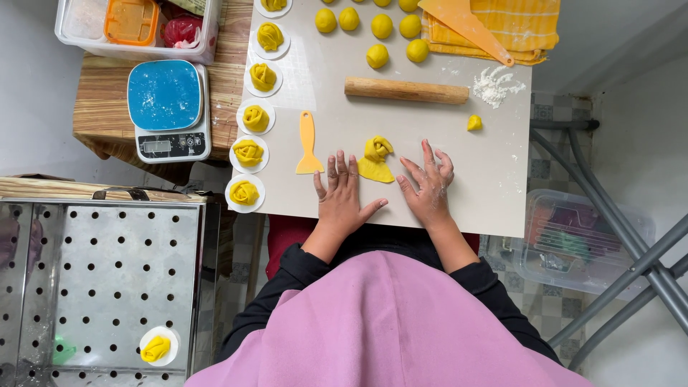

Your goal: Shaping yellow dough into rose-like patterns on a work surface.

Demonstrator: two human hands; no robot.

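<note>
A partly rolled yellow dough piece [375,159] lies on the pale work mat [494,179], flat at its near end and curled at the far end. My left hand [341,197] rests flat on the mat just left of it, fingers spread, holding nothing. My right hand [428,188] is floury and hovers just right of the dough, fingers bent and apart. A wooden rolling pin [405,90] lies beyond the dough. A small yellow scraper [307,143] sits left of my left hand.
Several yellow dough balls [378,27] and a dough scrap [474,122] lie farther back, near a flour heap [494,86]. Shaped dough roses on white discs [248,153] line the mat's left edge. A blue scale [168,107], perforated steel tray [107,279] and striped cloth [516,25] surround it.
</note>
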